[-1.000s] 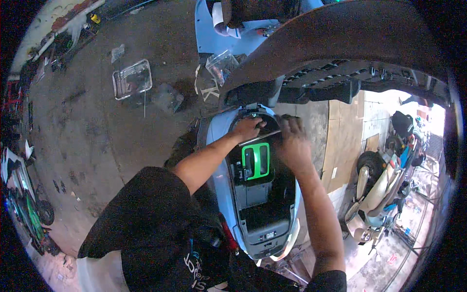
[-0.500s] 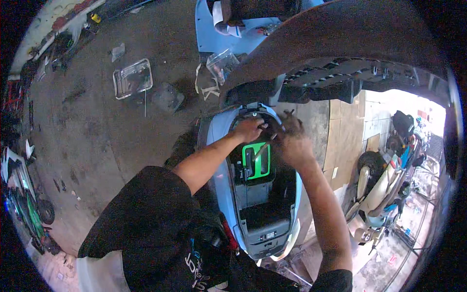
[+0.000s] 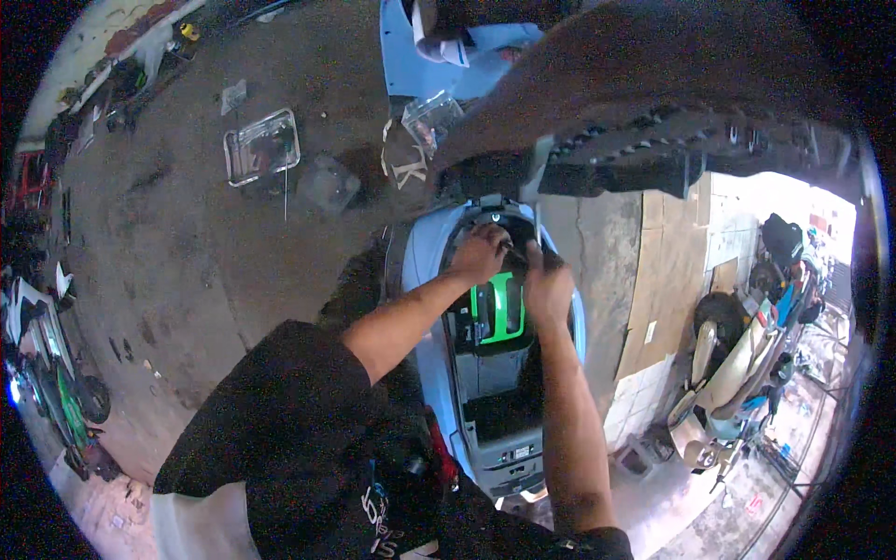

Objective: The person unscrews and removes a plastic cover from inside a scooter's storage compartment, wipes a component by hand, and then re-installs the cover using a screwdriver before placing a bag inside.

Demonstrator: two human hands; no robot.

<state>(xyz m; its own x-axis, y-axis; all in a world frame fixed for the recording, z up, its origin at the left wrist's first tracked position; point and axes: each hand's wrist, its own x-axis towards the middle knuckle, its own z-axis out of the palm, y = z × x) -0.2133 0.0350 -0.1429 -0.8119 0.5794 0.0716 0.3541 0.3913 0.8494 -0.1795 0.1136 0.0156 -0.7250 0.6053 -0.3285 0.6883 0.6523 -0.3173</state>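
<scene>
Below me is the body of a light-blue scooter, with its dark seat raised at the far end. My left hand reaches into the far end of the storage opening, its fingers curled over a small dark part I cannot make out. Just to its right, my right hand is closed, its thumb toward the far end. Whatever it grips is hidden or too dark to name. A bright green frame lies inside the opening, nearer me than the left hand and partly covered by the right.
On the floor to the left lie a clear rectangular tray and a clear plastic bag. A blue panel rests at the far side. Flattened cardboard and a parked motorbike are to the right.
My right hand has moved nearer me and slightly left; the grey stick seen below it is no longer visible there. My left hand stays at nearly the same spot.
</scene>
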